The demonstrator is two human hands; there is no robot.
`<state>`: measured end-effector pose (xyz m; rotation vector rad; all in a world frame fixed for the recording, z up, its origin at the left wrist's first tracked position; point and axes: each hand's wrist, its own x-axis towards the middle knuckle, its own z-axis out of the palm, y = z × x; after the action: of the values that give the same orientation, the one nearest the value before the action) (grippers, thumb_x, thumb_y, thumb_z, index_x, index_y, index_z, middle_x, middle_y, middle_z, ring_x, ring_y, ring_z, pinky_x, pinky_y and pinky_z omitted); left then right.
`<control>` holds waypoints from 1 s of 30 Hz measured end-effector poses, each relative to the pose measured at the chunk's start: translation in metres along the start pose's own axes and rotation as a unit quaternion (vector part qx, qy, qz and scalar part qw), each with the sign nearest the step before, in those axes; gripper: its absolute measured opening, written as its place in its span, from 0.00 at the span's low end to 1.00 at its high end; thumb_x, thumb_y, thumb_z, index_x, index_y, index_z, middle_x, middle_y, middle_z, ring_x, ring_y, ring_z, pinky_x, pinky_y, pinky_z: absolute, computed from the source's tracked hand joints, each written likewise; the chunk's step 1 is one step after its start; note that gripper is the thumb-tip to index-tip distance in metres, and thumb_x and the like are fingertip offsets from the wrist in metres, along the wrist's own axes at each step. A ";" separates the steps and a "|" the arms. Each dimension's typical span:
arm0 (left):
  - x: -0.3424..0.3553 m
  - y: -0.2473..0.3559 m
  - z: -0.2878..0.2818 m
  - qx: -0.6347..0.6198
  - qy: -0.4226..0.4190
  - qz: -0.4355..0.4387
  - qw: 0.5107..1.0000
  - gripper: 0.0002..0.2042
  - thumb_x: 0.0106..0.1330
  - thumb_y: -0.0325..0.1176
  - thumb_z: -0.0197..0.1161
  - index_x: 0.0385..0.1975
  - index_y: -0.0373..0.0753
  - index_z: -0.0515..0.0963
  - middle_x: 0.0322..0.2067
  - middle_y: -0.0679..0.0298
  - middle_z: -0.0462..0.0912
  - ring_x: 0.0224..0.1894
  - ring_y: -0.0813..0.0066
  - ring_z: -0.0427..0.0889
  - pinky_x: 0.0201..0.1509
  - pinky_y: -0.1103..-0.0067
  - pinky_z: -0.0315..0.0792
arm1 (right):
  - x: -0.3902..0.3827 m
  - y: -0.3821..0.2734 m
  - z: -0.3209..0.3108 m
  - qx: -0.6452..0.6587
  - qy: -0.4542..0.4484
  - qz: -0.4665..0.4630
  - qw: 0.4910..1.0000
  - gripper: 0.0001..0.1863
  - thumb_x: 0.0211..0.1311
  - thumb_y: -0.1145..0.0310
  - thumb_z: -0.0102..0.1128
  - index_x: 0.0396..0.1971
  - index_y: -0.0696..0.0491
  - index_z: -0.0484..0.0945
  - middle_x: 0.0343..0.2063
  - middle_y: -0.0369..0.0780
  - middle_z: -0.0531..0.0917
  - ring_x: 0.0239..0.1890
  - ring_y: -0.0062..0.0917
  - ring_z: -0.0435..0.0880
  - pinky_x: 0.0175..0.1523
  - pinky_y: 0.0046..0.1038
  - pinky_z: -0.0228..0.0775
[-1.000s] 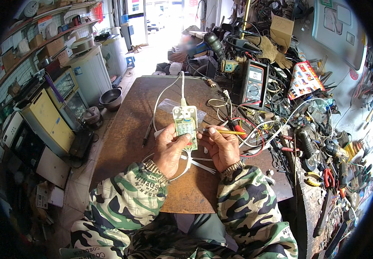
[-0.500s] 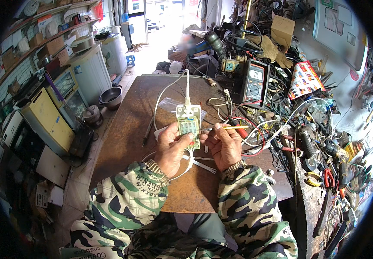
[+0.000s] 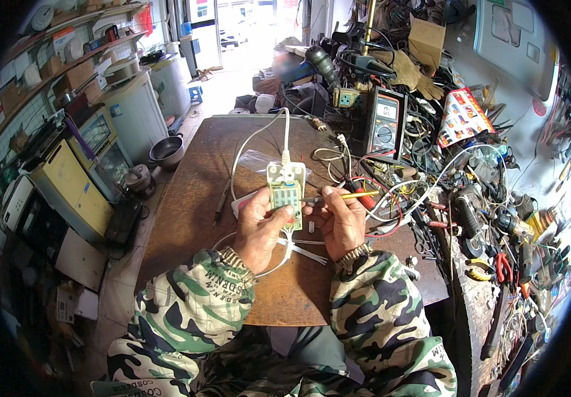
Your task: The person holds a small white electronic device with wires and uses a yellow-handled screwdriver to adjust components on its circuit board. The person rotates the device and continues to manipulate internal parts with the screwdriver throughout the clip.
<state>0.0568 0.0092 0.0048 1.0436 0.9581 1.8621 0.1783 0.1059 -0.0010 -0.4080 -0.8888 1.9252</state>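
My left hand (image 3: 263, 235) grips a small pale plastic housing (image 3: 276, 171) with an exposed green circuit board (image 3: 285, 197), its thumb over the lower part. A white cable leaves the top of the housing, and white leads leave the bottom. My right hand (image 3: 344, 228) pinches a slim yellow tool (image 3: 363, 194) just right of the board, its dark tip at the board's right edge; whether it touches, I cannot tell. Behind them, a clear plastic bag (image 3: 256, 159) lies on the wooden table, and a thin probe-like tool (image 3: 221, 202) lies to the left.
The wooden table (image 3: 199, 152) bears a multimeter (image 3: 385, 126) at back right, among tangled cables and red leads. Piled hand tools, pliers (image 3: 502, 268) and a cardboard box (image 3: 424, 43) crowd the right side. A pot (image 3: 166, 152), appliances (image 3: 80, 198) and shelves line the left.
The scene has shifted slightly within the view. My right hand and the yellow tool have made small adjustments beside the board; my left hand still holds the housing.
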 end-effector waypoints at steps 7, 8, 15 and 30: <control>0.001 -0.002 -0.003 -0.010 0.005 -0.001 1.000 0.14 0.67 0.25 0.59 0.51 0.32 0.72 0.41 0.60 0.82 0.43 0.70 0.83 0.48 0.76 0.77 | 0.000 0.001 0.002 -0.006 -0.022 -0.007 1.000 0.09 0.64 0.67 0.62 0.28 0.57 0.77 0.20 0.37 0.78 0.25 0.27 0.83 0.33 0.29 0.80; 0.001 -0.002 -0.002 -0.011 0.008 -0.005 1.000 0.14 0.67 0.25 0.59 0.51 0.32 0.72 0.41 0.60 0.82 0.43 0.70 0.83 0.48 0.76 0.77 | -0.001 0.000 0.003 -0.007 -0.020 -0.006 1.000 0.09 0.64 0.67 0.62 0.28 0.57 0.77 0.20 0.37 0.78 0.25 0.27 0.82 0.33 0.29 0.80; 0.002 -0.005 -0.006 0.008 0.004 0.002 1.000 0.14 0.66 0.25 0.59 0.51 0.33 0.72 0.41 0.61 0.82 0.43 0.70 0.83 0.48 0.76 0.77 | 0.005 0.006 -0.011 -0.022 -0.067 -0.001 0.997 0.08 0.66 0.66 0.60 0.30 0.53 0.75 0.28 0.37 0.83 0.31 0.28 0.85 0.37 0.31 0.81; 0.001 -0.004 -0.005 0.020 0.015 -0.002 1.000 0.14 0.66 0.23 0.58 0.52 0.33 0.72 0.41 0.62 0.82 0.43 0.71 0.83 0.48 0.76 0.76 | 0.005 0.006 -0.010 -0.033 -0.058 0.006 0.998 0.07 0.65 0.67 0.61 0.31 0.55 0.76 0.27 0.37 0.83 0.30 0.28 0.85 0.36 0.30 0.81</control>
<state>0.0532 0.0107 0.0000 1.0388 1.0179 1.8674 0.1782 0.1130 -0.0115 -0.3432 -1.0299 1.9499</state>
